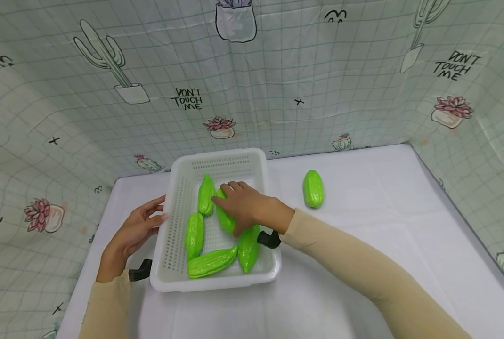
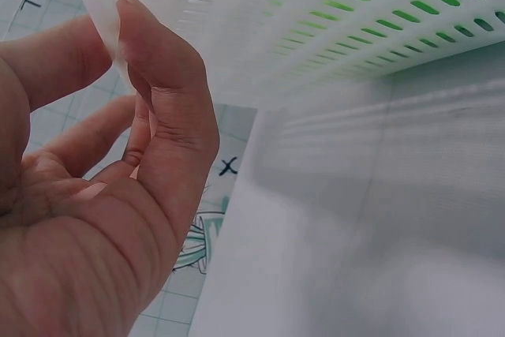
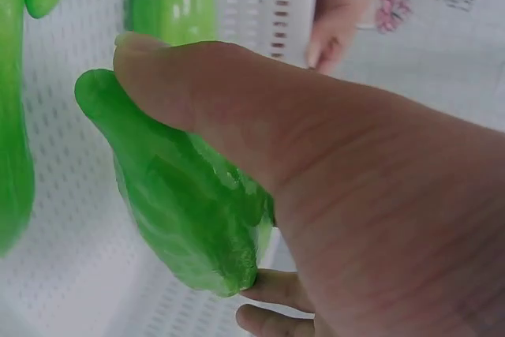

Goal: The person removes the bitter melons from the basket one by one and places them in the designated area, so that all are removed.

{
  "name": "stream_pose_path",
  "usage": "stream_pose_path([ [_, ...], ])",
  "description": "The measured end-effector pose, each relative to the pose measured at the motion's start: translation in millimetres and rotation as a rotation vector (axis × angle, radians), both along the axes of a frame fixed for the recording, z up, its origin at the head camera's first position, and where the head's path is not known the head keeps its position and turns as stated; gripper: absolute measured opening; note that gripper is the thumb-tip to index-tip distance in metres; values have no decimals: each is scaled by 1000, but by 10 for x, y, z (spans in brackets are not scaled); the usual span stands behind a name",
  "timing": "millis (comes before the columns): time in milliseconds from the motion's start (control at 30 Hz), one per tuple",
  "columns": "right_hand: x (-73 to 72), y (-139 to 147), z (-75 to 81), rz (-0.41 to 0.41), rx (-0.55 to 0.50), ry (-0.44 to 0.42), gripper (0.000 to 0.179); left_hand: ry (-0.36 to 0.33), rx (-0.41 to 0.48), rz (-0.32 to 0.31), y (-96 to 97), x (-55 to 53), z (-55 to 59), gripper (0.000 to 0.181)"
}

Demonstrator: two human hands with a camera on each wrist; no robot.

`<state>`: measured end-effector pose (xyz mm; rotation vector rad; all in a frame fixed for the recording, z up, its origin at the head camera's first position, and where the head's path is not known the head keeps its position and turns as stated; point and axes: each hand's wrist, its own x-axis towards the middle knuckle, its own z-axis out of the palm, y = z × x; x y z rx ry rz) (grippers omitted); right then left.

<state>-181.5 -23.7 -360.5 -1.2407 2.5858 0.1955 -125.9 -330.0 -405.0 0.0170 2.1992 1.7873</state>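
A white perforated plastic basket (image 1: 209,284) stands on the table. Its left rim is pinched between the thumb and fingers of my left hand (image 1: 134,231), as the left wrist view shows close up. Inside the basket, my right hand (image 1: 252,205) holds a glossy green bitter gourd (image 3: 177,195), thumb along one side and fingers round the other. Around it in the basket lie other gourds: one at the back (image 1: 206,195), one along the left side (image 1: 194,235), a front gourd (image 1: 212,262) lying crosswise, and a right-hand gourd (image 1: 248,252) partly under my right wrist.
A single green gourd (image 1: 313,189) lies on the white-covered table (image 1: 362,226) to the right of the basket. Behind and at both sides hangs a checked cloth (image 1: 269,75) printed with cacti and lettering. Black wrist mounts (image 1: 141,270) sit close to the basket's sides.
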Motion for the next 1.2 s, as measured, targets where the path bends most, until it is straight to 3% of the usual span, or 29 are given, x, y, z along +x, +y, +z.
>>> stream_pose_path([
  [500, -24, 496, 230, -15, -202, 13, 108, -7, 12, 11, -14, 20, -9, 75],
  [967, -56, 1110, 300, -121, -355, 35, 106, 2, 1, 10, -6, 10, -9, 74],
  [1200, -54, 1363, 255, -158, -408, 50, 106, -3, 11, 21, 15, 2, -4, 74],
])
